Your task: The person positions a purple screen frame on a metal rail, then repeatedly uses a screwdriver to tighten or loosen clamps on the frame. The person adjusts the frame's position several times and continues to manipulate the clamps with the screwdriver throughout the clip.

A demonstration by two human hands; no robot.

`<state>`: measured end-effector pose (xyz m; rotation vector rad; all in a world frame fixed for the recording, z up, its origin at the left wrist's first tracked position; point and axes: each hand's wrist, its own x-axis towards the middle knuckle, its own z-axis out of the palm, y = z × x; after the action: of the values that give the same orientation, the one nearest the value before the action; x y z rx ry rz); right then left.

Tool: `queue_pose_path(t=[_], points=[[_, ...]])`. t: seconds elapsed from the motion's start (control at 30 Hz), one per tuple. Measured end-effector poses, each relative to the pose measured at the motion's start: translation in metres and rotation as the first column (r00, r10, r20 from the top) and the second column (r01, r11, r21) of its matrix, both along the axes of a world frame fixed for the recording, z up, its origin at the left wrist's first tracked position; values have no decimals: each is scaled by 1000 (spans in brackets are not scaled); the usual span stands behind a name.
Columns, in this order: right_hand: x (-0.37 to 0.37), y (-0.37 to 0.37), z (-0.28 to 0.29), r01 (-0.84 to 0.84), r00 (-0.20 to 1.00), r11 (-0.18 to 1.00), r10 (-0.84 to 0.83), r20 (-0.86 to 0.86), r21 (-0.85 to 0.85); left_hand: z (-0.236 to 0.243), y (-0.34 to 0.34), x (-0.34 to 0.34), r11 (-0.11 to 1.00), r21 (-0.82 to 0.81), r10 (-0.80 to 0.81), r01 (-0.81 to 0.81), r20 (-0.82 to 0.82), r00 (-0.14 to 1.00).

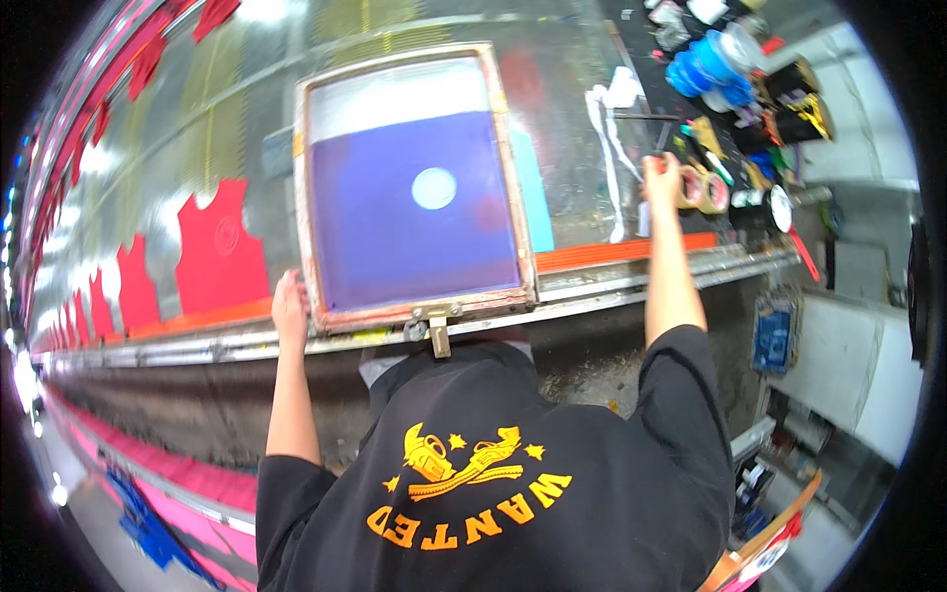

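The screen frame [400, 232] lies on the table [242, 123]; fabric pieces [212, 261] lie to its left; tape rolls [703, 187], to its right.

My left hand [289, 308] is at the lower left side of the framed purple screen [385, 232]. My right hand [663, 180] is near the tape rolls [703, 201]; its grip I cannot see clearly. Red fabric pieces [219, 255] lie leftward.

The screen [395, 247] is purple, with a pale disc [434, 187] and a whitish band [404, 94] towards twelve o'clock; red cloth [222, 261] shows at nine, a black shirt [602, 454] with orange print [466, 481] at six.
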<state>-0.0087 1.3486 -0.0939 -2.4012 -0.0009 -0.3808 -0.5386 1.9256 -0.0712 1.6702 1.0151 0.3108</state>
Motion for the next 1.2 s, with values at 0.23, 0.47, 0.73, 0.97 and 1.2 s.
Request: queue_pose_path(t=[0.23, 0.47, 0.73, 0.97, 1.2], points=[[-28, 64, 42, -1, 984, 921, 70, 163, -390, 25, -4, 38, 942, 334, 73, -28, -121, 990], [-206, 216, 29, -425, 868, 904, 418, -268, 32, 41, -15, 88, 991, 132, 45, -19, -192, 980], [-179, 224, 48, -415, 880, 896, 440, -178, 160, 47, -28, 113, 978, 120, 169, -171, 25, 985], [-195, 223, 31, -462, 887, 887, 462, -11, -3, 15, -26, 91, 814, 580, 88, -38, -59, 994], [-196, 228, 24, -409, 899, 912, 410, -154, 39, 4, -24, 92, 775, 631, 104, 30, -174, 979]])
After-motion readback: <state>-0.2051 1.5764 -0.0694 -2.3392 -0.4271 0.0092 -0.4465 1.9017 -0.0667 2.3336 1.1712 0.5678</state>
